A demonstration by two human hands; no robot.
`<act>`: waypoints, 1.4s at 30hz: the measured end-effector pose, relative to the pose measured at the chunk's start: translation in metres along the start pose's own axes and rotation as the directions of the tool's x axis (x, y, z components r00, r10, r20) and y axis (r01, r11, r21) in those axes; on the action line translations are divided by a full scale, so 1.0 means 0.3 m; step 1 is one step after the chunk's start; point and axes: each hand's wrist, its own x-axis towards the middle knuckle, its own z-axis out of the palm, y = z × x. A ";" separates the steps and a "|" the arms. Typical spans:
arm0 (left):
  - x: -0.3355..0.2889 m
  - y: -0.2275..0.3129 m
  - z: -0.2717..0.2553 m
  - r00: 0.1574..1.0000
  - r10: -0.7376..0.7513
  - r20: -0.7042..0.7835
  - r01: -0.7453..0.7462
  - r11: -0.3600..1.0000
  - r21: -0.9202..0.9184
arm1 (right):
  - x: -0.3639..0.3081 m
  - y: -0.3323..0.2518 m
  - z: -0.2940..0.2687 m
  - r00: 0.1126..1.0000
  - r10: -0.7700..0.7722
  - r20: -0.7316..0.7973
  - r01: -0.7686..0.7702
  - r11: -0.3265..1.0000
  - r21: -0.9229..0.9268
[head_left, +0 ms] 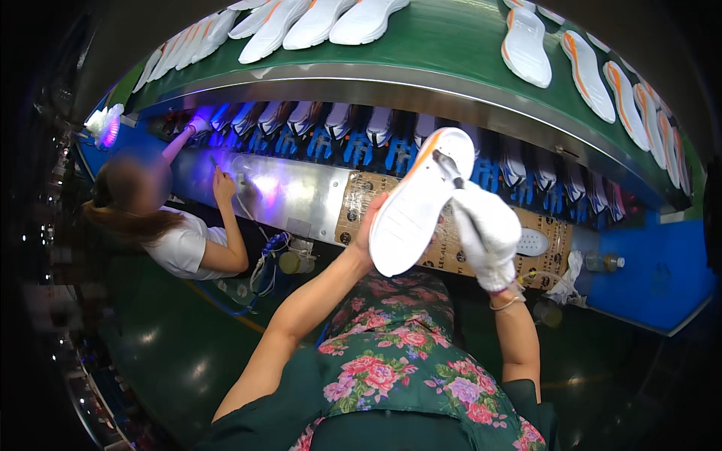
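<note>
Left hand [367, 228], bare, is clamped on the 8 o'clock edge of a white sole [406, 218]; right hand [487, 229], gloved, is closed around a dark brush [449, 167]. Sole is up off the bench [301, 184], just right of centre, far end toward 1 o'clock. Brush tip is over that end; can't tell if it touches.

Risks, my read: edge-only grip could let the sole twist under brush pressure; brush could stray onto the orange stripe [426, 156]; right hand sits close enough to smudge the white face.

Surface: cardboard [361, 207] over steel, grey pad [532, 243] at 3 o'clock, bottle [602, 261] farther out.

Room: green belt [459, 37] at 12 with more soles [526, 49], shoe uppers [338, 120] lined up under it, co-worker [188, 244] at 9, purple lamp [110, 131] near 10.
</note>
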 end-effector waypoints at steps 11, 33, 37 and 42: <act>0.058 0.244 0.158 0.958 0.048 0.283 -0.119 0.964 0.239 | -0.180 -0.011 -0.155 0.629 0.744 0.225 -0.560 0.232 0.796; 0.445 0.472 0.295 0.925 0.371 -0.077 -0.232 0.716 0.659 | -0.418 0.055 0.062 0.408 0.864 0.294 -0.725 0.111 0.679; 0.362 0.837 0.146 0.535 0.726 0.432 0.568 -0.688 0.451 | -0.404 0.074 0.101 0.353 0.873 0.336 -0.706 0.012 0.709; 0.209 0.857 0.174 0.627 0.730 0.271 -0.228 -0.161 0.960 | -0.394 0.085 0.102 0.378 0.859 0.344 -0.624 -0.038 0.781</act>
